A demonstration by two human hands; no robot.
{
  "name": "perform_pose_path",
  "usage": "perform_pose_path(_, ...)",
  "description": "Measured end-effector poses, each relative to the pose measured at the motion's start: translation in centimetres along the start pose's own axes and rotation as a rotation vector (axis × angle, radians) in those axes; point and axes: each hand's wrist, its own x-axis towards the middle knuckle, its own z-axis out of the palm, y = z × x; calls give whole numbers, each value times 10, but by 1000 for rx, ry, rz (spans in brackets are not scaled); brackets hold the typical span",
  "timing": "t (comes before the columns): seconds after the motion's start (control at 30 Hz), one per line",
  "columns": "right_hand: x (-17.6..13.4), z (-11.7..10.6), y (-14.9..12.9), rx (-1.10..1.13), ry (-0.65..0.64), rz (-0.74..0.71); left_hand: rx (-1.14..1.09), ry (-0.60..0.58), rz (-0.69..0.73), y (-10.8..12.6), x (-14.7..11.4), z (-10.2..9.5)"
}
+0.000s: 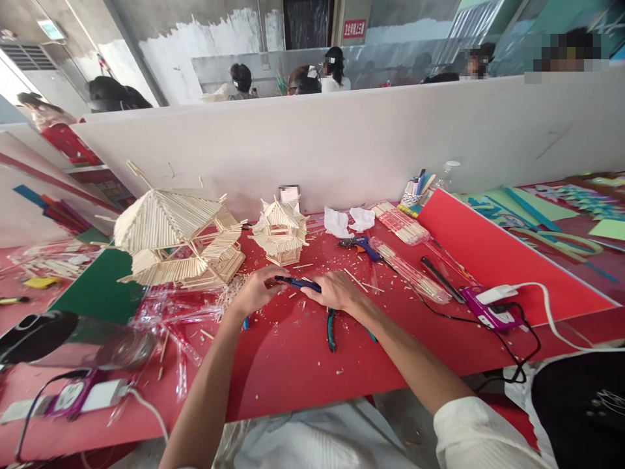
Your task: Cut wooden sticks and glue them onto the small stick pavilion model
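Observation:
Above the red table, my left hand (258, 288) pinches one end of a slim dark blue tool (299, 282), whose exact kind I cannot make out. My right hand (338, 290) is closed round its other end. Pliers with dark and teal handles (331, 331) lie partly hidden beneath my right hand and forearm. A small pavilion model of wooden sticks (280, 234) stands just beyond my hands. Farther left is a larger stick-built pavilion (168, 228) with a broad sloping roof. Stick scraps lie scattered around my hands.
A blue glue gun (364, 246), bagged sticks (409, 270) and white tissues (338, 223) lie to the right. Purple power strips (488, 309) with cables sit at the sides. Plastic wrappers (178, 312) and a dark bottle (73, 342) are on the left; a pale partition (342, 146) stands behind.

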Motion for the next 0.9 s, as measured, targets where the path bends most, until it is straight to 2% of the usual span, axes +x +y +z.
perform_pose_path(0.13, 0, 1, 1, 14, 6, -2, 16, -1, -11, 5, 0, -2)
perform_pose_path(0.33, 2, -4, 3, -1, 38, -2, -79, 39, -32, 12, -4, -2)
perform_pose_path(0.5, 3, -8, 10, -49, 22, 14, -165, 4, -123, 10, -6, -12)
perform_pose_path(0.57, 1, -10, 14, -50, 27, 32, -38, 1, -161, 6, -8, -20)
perform_pose_path(0.73, -6, -20, 24, -19, 77, 66, 563, -20, -315, -7, -16, -31)
perform_pose_path(0.8, -8, -22, 28, -15, 100, 68, 670, -65, -359, -10, -19, -31)
perform_pose_path(0.9, -9, -22, 32, -1, 117, 67, 701, -81, -357, -12, -22, -31)
